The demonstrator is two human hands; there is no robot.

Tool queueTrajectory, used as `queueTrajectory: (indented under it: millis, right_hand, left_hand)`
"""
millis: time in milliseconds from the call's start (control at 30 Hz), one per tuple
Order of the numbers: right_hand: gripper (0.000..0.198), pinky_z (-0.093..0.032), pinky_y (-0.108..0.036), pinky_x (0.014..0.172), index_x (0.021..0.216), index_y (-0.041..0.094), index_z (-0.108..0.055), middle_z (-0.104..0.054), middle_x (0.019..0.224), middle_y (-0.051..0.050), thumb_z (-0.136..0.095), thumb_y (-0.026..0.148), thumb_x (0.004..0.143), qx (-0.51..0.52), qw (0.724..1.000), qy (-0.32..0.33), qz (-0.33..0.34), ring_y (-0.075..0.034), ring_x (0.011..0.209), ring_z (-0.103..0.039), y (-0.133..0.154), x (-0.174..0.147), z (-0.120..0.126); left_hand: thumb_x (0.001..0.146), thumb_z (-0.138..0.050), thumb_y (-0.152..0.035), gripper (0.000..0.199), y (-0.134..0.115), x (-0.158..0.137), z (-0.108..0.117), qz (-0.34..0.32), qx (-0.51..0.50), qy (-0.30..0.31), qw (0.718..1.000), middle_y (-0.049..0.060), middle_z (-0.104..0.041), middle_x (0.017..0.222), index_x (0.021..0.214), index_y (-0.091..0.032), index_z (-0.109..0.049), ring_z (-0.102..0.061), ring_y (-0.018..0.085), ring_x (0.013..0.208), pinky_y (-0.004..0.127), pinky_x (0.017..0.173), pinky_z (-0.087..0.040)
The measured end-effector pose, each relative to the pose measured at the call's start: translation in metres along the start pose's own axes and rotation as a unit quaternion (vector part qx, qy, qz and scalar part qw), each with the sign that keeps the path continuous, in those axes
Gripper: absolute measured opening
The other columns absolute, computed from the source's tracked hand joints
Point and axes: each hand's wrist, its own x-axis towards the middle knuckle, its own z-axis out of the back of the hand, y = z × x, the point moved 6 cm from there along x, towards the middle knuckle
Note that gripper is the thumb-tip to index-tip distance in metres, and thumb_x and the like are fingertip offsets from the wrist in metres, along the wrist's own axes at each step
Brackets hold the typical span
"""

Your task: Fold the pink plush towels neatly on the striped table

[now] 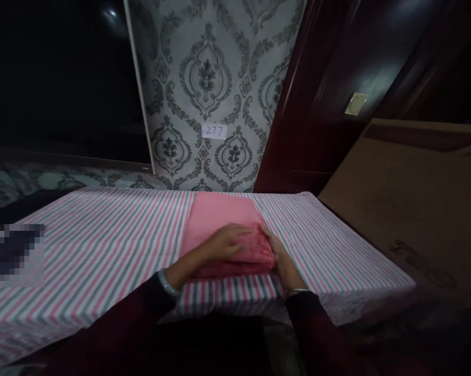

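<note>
A pink folded cloth (pixel 223 211) lies on the striped tablecloth in front of me. Its far part is smooth and pale, while the near right part is a deeper pink, thicker and wrinkled. My left hand (pixel 228 243) rests on top of the cloth, palm down, with the fingers stretched out and slightly blurred. Against the cloth's right edge is my right hand (pixel 278 253), its fingers extended along the side and partly hidden. A pale bangle (pixel 168 284) circles my left wrist, and a thin one (pixel 297 290) my right.
The striped tablecloth (pixel 113 235) covers the table to its front edge. A large cardboard box (pixel 411 209) stands along the right side. Behind are a dark screen (pixel 62 78), patterned wallpaper with a paper marked 277 (pixel 214 131), and a dark red panel. A pixelated patch covers the far left.
</note>
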Motion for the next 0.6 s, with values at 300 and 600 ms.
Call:
queueTrajectory:
  millis: [300,600]
  right_hand:
    - [0.044,-0.056,-0.042,0.1,0.11,0.024,-0.072,-0.078,0.108,-0.003,-0.076,0.038,0.069,0.228,0.968,0.069,0.077,-0.028,0.106,-0.071,0.043,0.053,0.015]
    - [0.05,-0.056,-0.04,0.095,0.114,0.021,-0.07,-0.079,0.101,-0.003,-0.076,0.039,0.068,0.229,0.973,0.039,0.013,-0.025,0.099,-0.072,-0.038,0.064,0.029]
  left_hand:
    - [0.08,-0.074,-0.026,0.045,0.102,-0.1,0.068,0.427,-0.215,-0.33,0.814,0.017,-0.064,0.137,0.124,-0.017,-0.065,-0.062,0.033,0.126,0.042,0.105,-0.052]
    - [0.074,-0.086,-0.02,0.049,0.12,-0.116,0.027,0.459,-0.375,-0.349,0.726,0.012,-0.072,0.116,0.119,-0.018,-0.066,-0.07,0.022,0.102,0.031,0.09,-0.057]
